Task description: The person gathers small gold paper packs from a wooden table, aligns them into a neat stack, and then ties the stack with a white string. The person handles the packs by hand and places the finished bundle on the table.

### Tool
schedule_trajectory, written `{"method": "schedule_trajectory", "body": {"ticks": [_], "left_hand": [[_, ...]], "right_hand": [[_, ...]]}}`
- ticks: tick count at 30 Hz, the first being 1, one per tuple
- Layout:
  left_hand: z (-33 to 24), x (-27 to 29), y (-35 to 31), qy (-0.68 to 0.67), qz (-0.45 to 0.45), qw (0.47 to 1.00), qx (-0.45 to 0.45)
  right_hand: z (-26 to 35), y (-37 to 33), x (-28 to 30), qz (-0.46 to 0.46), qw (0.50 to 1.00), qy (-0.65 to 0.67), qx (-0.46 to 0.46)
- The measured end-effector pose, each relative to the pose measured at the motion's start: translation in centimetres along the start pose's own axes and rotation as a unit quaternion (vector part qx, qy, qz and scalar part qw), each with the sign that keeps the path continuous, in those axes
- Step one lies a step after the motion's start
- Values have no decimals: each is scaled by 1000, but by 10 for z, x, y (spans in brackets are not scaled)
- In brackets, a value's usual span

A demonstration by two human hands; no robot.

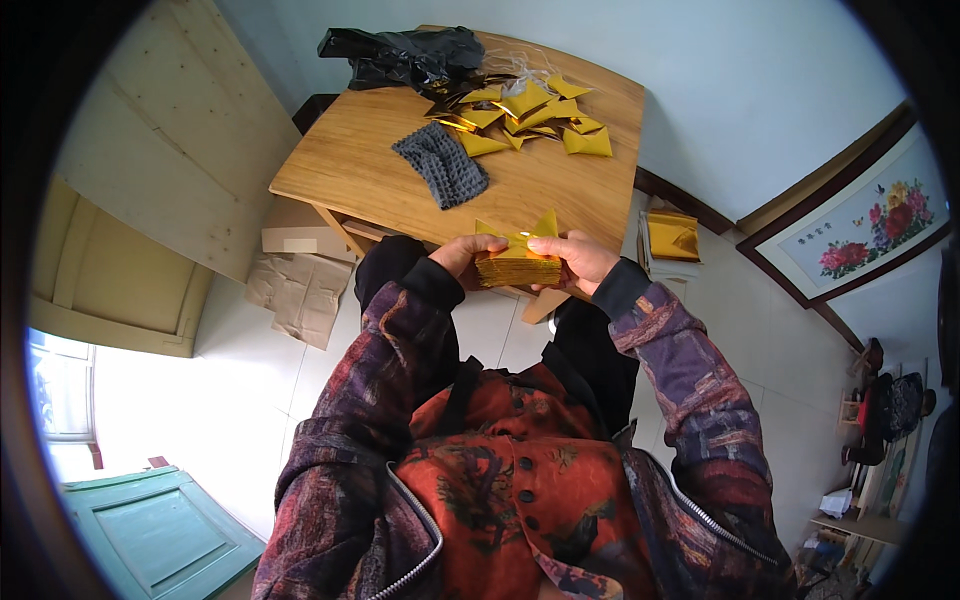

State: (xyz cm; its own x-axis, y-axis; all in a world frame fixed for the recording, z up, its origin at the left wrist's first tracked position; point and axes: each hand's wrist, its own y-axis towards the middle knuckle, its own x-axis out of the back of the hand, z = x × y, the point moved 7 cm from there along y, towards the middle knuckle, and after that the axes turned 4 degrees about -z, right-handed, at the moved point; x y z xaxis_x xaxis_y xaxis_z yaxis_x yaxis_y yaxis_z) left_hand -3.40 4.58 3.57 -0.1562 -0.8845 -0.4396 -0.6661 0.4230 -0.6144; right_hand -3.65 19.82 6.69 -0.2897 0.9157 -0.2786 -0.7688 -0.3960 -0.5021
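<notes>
Between my two hands, just past the near edge of the wooden table (pixel 345 150), is a thick stack of folded gold paper pieces (pixel 518 268). My left hand (pixel 463 255) grips its left side, thumb on top. On the right side my right hand (pixel 585 258) closes round it, its thumb pressing the top piece, whose pointed corners stick up. The fingers under the stack are mostly hidden. Farther back on the table lies a loose heap of folded gold paper pieces (pixel 525 103). A grey waffle-textured cloth (pixel 441 166) rests nearer, left of that heap.
A crumpled black plastic bag (pixel 410 60) and clear plastic wrap (pixel 522 68) lie at the table's back. On the floor to the right sits a pack of gold paper (pixel 672 236); flattened brown cardboard (pixel 300 293) lies left. A framed flower picture (pixel 850 215) leans by the right wall.
</notes>
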Motion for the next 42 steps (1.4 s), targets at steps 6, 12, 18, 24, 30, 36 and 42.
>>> {"method": "schedule_trajectory", "body": {"ticks": [6,12,18,24,30,36,42], "left_hand": [[3,3,2,1,15,1000,2],[3,1,1,-2,39,999,-11],[4,3,1,19,31,999,-13],[4,4,7,27,34,999,-24],[-5,5,22,45,34,998,-35],[-21,10,38,141,-13,988,-64],[-42,10,72,159,16,984,-81]], "right_hand": [[-8,4,3,20,1000,-5,-18],[-11,5,7,30,999,-21,-27],[-13,5,7,32,999,-33,-21],[-10,6,7,44,999,-23,-3],[-7,9,14,5,999,-35,39],[-4,25,34,-36,985,-154,74],[9,42,47,-69,981,-161,78]]}}
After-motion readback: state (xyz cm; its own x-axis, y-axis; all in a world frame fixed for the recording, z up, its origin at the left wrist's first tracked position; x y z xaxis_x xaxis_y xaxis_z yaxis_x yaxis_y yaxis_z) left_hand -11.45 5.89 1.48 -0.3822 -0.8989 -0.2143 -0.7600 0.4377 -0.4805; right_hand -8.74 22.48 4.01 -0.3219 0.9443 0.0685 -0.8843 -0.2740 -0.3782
